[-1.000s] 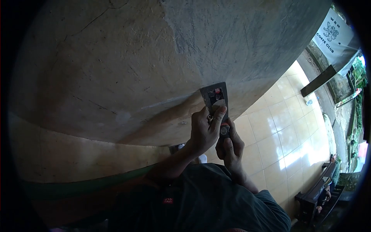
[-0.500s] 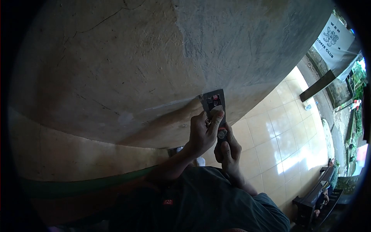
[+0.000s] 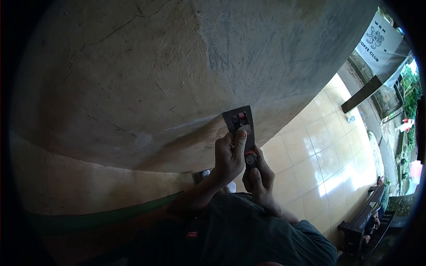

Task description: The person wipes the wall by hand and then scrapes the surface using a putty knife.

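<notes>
Thumb of L hand on blade of scraper, other L fingers curled, so L grips blade end; R hand fingers closed rd handle, R thumb along it. Scraper's in both hands, blade pointing away from body, far edge at curved wall; can't tell if touching. Wall beige w/ grey patch nr blade. Tiled floor on R, then bench lower R, banner upper R.
</notes>
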Demonstrator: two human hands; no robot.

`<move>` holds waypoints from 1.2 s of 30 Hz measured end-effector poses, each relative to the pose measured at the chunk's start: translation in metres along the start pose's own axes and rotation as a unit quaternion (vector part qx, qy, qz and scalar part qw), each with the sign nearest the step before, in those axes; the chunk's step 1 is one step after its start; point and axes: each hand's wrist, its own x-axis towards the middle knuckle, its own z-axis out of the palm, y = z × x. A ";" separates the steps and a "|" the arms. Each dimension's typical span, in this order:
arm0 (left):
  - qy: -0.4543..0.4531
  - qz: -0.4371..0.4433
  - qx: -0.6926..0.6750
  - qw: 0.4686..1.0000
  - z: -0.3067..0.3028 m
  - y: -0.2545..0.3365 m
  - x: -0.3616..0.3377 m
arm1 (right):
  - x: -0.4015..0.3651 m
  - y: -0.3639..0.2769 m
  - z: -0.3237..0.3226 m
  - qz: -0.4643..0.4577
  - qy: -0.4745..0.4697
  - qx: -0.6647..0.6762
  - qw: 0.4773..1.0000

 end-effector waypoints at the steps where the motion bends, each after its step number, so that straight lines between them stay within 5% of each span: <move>1: -0.001 0.014 0.005 1.000 0.000 0.001 0.003 | 0.003 0.000 0.002 0.005 0.007 0.002 1.000; 10: -0.013 -0.015 -0.028 0.999 -0.001 0.004 0.001 | -0.001 0.004 0.003 0.015 0.010 -0.019 1.000; 15: -0.073 0.004 0.075 0.994 -0.006 0.018 0.016 | 0.013 -0.009 0.002 -0.006 0.005 0.039 0.999; 19: -0.010 -0.002 -0.038 0.999 0.002 -0.002 0.000 | -0.001 0.006 0.003 0.030 0.022 0.028 0.999; 32: -0.067 0.015 0.037 0.997 0.001 0.007 0.010 | 0.008 -0.012 -0.003 0.029 0.019 0.061 0.998; 36: -0.016 0.036 -0.004 0.999 0.006 0.005 0.009 | 0.001 0.000 -0.002 0.029 0.023 0.025 0.999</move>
